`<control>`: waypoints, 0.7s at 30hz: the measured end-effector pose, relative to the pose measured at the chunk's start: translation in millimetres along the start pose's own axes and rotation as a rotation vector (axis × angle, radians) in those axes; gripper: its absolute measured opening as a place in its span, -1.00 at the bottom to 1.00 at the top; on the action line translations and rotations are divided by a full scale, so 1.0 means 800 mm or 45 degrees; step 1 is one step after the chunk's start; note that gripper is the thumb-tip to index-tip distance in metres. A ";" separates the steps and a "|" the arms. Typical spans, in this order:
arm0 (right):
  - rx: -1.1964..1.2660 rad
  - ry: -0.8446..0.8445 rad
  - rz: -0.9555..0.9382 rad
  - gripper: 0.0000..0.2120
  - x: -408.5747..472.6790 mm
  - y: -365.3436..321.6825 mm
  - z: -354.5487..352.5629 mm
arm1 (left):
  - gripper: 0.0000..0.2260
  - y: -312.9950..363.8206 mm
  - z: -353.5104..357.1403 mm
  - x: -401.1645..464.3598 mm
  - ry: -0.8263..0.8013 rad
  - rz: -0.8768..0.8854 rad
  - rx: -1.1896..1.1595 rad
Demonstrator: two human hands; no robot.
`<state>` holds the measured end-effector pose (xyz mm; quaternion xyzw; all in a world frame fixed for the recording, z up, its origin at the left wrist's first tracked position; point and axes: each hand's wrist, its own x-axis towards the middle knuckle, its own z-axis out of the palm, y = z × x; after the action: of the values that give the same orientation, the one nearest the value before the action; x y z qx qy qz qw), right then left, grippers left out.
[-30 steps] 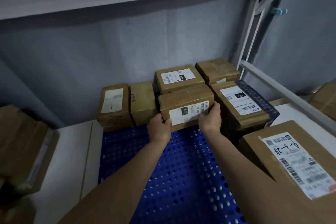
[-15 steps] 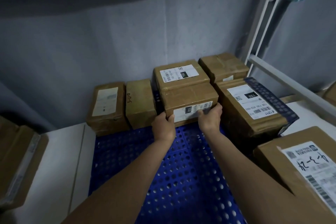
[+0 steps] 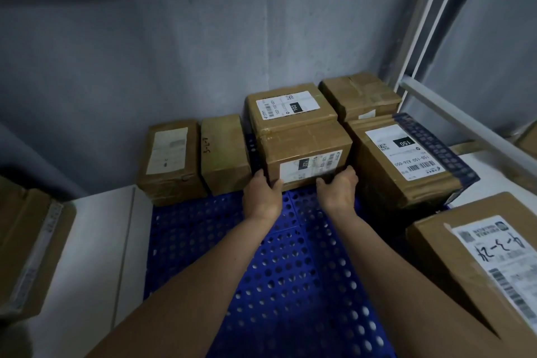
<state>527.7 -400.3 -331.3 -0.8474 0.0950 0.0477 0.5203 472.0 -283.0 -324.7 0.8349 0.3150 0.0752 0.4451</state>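
Note:
A brown cardboard box (image 3: 302, 144) with a white label marked 122 stands on the blue perforated pallet (image 3: 276, 264), pushed against another box labelled 102 (image 3: 287, 107) behind it. My left hand (image 3: 261, 193) grips its lower left front corner. My right hand (image 3: 338, 187) holds its lower right front edge, fingers curled against the label face.
Two brown boxes (image 3: 171, 160) (image 3: 223, 151) stand left of it against the grey wall. A larger box labelled 150 (image 3: 404, 163) sits right, another (image 3: 360, 94) behind that. A big box (image 3: 479, 264) is near right, more cardboard (image 3: 26, 244) at left. White rack rail (image 3: 453, 119) at right.
The box went down from slightly raised to resting on the pallet, tight against the box behind. Both hands slid lower on its front face.

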 end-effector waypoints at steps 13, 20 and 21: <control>-0.987 -0.335 -0.814 -0.54 -0.125 -0.067 0.019 | -0.64 -0.047 -0.129 -0.077 0.035 0.116 0.557; -1.116 -0.430 -1.048 -0.46 -0.195 -0.137 0.059 | -0.76 -0.067 -0.245 -0.121 0.324 0.159 0.619; -1.116 -0.441 -1.083 -0.45 -0.207 -0.148 0.066 | -0.76 -0.069 -0.262 -0.129 0.352 0.156 0.616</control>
<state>391.4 -282.6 -222.3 -0.9254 -0.3638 0.0077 0.1063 279.7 -176.2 -227.9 0.9161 0.3304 0.1379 0.1804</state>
